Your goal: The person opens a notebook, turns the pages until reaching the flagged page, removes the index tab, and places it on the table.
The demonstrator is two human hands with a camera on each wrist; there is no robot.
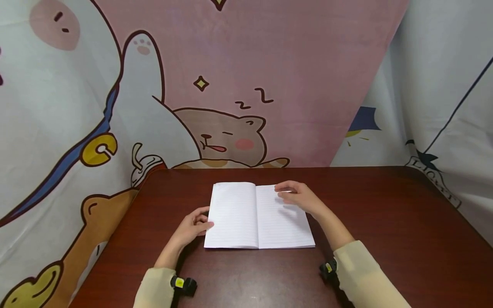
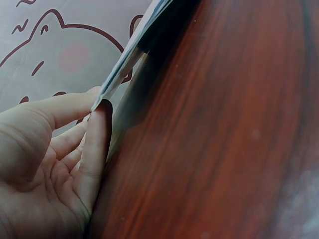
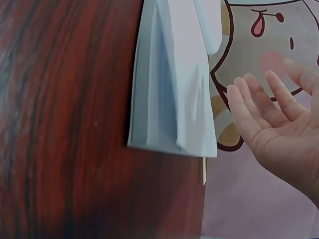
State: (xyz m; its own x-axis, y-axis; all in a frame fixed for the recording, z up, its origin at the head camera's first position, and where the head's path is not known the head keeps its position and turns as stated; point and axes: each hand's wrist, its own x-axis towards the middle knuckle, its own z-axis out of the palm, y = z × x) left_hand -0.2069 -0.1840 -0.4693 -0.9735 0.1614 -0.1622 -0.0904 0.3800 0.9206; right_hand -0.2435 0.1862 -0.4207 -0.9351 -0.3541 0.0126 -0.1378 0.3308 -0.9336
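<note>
A notebook (image 1: pixel 233 216) with blank lined pages lies spread on the table. My left hand (image 1: pixel 191 226) pinches its left edge, thumb on top of the page and fingers beneath. In the left wrist view, the left hand (image 2: pixel 55 154) has that edge (image 2: pixel 119 69) between thumb and forefinger, a little raised off the tabletop. Above the upper part of the right page, my right hand (image 1: pixel 298 196) hovers and casts a shadow. The right wrist view has the right hand (image 3: pixel 279 114) with loosely bent fingers, apart from the pages (image 3: pixel 174 89) and holding nothing.
The dark reddish-brown wooden table (image 1: pixel 385 222) spreads around the notebook. Behind it hangs a cartoon-printed cloth (image 1: pixel 308 85), which also runs along the left and right sides. Small black cameras (image 1: pixel 185 285) are worn on both wrists.
</note>
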